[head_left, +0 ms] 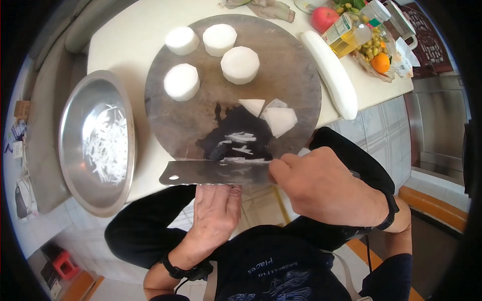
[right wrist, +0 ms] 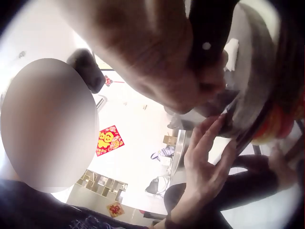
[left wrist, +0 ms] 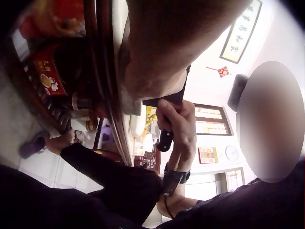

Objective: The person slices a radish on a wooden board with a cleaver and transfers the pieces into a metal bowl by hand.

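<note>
My right hand grips the handle of a cleaver held across the near edge of a round chopping board. My left hand reaches up to the blade from the near side, its fingers extended and their tips hidden behind the blade. In the right wrist view, the left hand has its fingertips right at the blade and board edge. White radish strips lie on the wet patch just beyond the blade. Thin radish slices sit to the right, and several thick radish rounds stand farther back.
A steel bowl holding radish shreds stands left of the board. A long peeled radish lies along the right. Behind it are an oil bottle, a red apple and an orange.
</note>
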Demonstrator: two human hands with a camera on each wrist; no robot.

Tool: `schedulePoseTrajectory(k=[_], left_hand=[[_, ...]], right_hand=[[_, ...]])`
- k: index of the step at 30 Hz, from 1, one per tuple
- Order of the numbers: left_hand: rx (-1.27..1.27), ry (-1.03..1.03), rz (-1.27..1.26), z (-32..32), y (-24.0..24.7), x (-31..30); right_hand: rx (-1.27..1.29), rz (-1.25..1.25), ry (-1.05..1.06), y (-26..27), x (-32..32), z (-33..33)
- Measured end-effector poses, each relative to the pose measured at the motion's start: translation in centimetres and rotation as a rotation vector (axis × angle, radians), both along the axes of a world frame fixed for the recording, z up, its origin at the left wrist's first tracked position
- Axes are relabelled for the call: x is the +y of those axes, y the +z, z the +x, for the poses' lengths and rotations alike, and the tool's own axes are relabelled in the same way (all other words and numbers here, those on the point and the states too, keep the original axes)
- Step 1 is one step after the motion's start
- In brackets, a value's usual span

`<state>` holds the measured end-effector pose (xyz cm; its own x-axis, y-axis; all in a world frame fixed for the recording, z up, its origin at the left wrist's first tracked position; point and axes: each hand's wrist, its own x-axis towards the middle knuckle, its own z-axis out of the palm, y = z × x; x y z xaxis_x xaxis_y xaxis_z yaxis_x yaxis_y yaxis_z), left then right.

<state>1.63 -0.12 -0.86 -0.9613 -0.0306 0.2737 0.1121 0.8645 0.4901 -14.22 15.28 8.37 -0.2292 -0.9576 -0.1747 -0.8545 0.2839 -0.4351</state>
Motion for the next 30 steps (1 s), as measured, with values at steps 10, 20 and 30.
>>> schedulePoseTrajectory(k=[10,20,30], left_hand=[[0.113,0.063,0.222,-1.1,2.9,-1.3],[-0.076,-0.011,2.153,-4.4,3.7,-2.9],[-0.137,0.184,2.205,-3.8,2.9,-3.2]], right_hand=[[-0.049,-0.177,-0.148,-2.1,-2.0,-1.0],[-1.185,-0.235,-0.577,0.3,-1.7,-1.7],[-1.092,-0.362,-0.754,-0.9,-0.1,1.0]])
